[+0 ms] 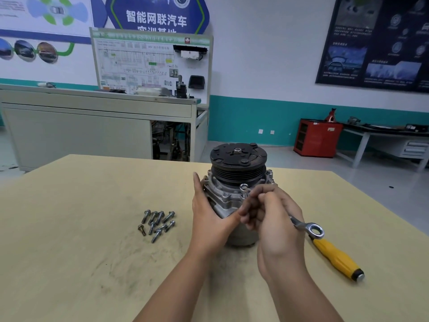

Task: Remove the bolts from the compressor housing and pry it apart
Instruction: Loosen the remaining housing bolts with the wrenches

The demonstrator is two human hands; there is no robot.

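The compressor (236,182) stands on the table (69,240) in the middle of the frame, with its black round pulley on top. The person's left hand (206,214) is flat with straight fingers. It presses on the left side of the compressor, likely to keep it steady. The right hand (271,214) has curled fingers, and the tips seem to pinch a raised bolt (243,188) at the front rim of the housing. A wrench (311,230) sticks out from behind that hand, to the right. It is not clear if the hand holds it or if it lies on the table. A screwdriver (336,256) with a yellow handle lies just beside the wrench, at the lower right.

A good part of the job looks done. A heap of loose bolts (157,223) lies on the table, left of the middle. But there are more bolts (269,173) in the rim on the right side, so those have to come out too. The housing shows no gap, so the prying is not yet begun. The screwdriver may be for that.
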